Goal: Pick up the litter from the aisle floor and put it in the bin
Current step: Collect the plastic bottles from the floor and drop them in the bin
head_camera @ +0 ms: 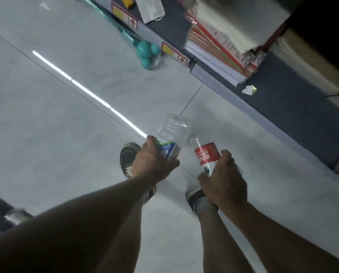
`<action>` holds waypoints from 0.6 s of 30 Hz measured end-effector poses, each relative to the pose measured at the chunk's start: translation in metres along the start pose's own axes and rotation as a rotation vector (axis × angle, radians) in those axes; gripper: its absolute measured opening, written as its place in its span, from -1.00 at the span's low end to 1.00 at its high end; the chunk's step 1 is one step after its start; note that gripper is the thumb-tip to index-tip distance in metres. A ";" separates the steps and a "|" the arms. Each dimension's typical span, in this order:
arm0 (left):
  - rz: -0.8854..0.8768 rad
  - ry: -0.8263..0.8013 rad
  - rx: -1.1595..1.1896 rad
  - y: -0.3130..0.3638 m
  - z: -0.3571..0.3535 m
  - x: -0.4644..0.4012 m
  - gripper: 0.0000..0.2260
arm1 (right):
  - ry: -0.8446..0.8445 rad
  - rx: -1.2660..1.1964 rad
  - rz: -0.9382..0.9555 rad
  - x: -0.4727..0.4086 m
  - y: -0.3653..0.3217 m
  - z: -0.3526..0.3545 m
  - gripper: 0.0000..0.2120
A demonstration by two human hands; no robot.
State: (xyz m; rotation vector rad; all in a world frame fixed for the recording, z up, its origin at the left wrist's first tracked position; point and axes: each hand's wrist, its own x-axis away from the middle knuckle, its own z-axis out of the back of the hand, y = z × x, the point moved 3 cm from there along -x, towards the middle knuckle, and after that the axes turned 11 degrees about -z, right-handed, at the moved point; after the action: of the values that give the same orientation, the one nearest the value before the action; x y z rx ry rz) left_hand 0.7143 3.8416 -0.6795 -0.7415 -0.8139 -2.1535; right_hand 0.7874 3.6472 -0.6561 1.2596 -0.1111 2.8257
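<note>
Two bottles are held above the pale tiled floor (56,115), one in each hand. The left hand (155,160) is curled tight around a clear plastic bottle (171,133) with a blue and green label. The fingers are wrapped over the label end, and the clear ribbed part sticks out past the hand, away from the person. The bottle looks crushed and see-through.

The right hand (223,180) is curled around a bottle with a red label (206,154). The fingers and thumb are closed on its lower part, and the red label end points up and away from the hand. The two bottles are near each other but are not touching. Neither bottle is on the floor. No bin can be seen.

Under the hands, two dark shoes with white laces (128,160) are seen on the floor. A long bright strip of light (85,91) is mirrored on the tiles.

Along the far right side of the floor runs a dark shelf (283,95). A small crumpled white paper (248,89) lies on it near its front edge. Stacks of red and white paper goods (214,54) are stored on the shelf. A net bag of teal balls (148,54) rests on the floor against the shelf front. A shiny can (15,215) is seen at the left edge of the floor, but it is too blurry to tell more.
</note>
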 end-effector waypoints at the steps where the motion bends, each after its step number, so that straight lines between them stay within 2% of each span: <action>1: 0.016 -0.025 0.008 0.007 0.016 0.014 -0.33 | 0.005 -0.021 -0.030 0.013 -0.001 0.016 -0.18; 4: 0.013 -0.052 0.011 0.031 0.065 0.054 -0.27 | 0.035 -0.036 -0.070 0.052 -0.001 0.066 -0.25; 9: -0.006 -0.010 0.039 0.058 0.149 0.120 -0.31 | 0.087 -0.007 -0.017 0.125 -0.009 0.138 -0.32; 18: -0.114 0.123 0.098 0.104 0.289 0.243 -0.31 | 0.113 0.041 0.013 0.255 -0.027 0.247 -0.32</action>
State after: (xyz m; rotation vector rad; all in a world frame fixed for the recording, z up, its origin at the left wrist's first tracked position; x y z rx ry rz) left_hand 0.7256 3.8952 -0.2918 -0.5184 -0.9078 -2.2178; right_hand 0.8019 3.6562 -0.3009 1.1069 -0.0578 2.9167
